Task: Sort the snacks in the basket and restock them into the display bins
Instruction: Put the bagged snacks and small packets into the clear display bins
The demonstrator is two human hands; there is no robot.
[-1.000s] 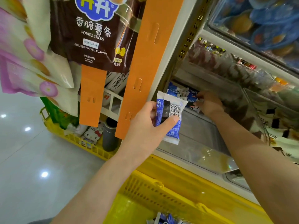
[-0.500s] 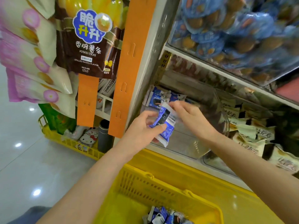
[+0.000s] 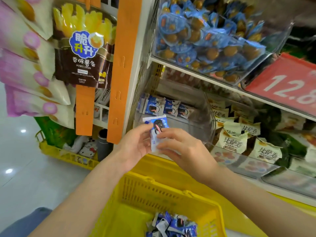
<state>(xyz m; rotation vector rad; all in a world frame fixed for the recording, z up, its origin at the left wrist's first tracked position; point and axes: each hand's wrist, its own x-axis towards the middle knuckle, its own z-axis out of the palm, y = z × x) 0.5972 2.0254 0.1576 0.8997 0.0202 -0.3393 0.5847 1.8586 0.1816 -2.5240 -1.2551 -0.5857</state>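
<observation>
Snack packet (image 3: 156, 128) at the middle of the frame: a small blue-and-white wrapper with a dark round biscuit pictured on its face and a white crimped seam along the top. It stands roughly upright, tipped a little to the left. Both hands have it. The left hand (image 3: 135, 144) has its fingers curled, thumb and fingertips pinching the packet's left side. The right hand (image 3: 184, 151) pinches the lower right edge, its other fingers loosely bent.

Just behind the packet is a clear bin (image 3: 206, 127) on the lower shelf. Along its back stands a row (image 3: 161, 108) of matching blue-and-white packets — the front of the bin floor is bare.

Below the hands, at the bottom of the frame, is a yellow basket (image 3: 153, 190) holding a heap (image 3: 172, 224) of the same packets in its lower right corner.

Right of the bin lie cream packs (image 3: 234, 139) with dark lettering. On the shelf above, upper right, a second clear bin (image 3: 280, 41) is full of blue-wrapped round sweets, with a red price sign (image 3: 287, 86) beside it.

Left of the shelf hangs an orange strip (image 3: 123, 69), then a brown bag of potato sticks (image 3: 82, 53) and pink bags (image 3: 25, 65) at the left edge — a yellow crate (image 3: 68, 156) sits on the floor beneath.
</observation>
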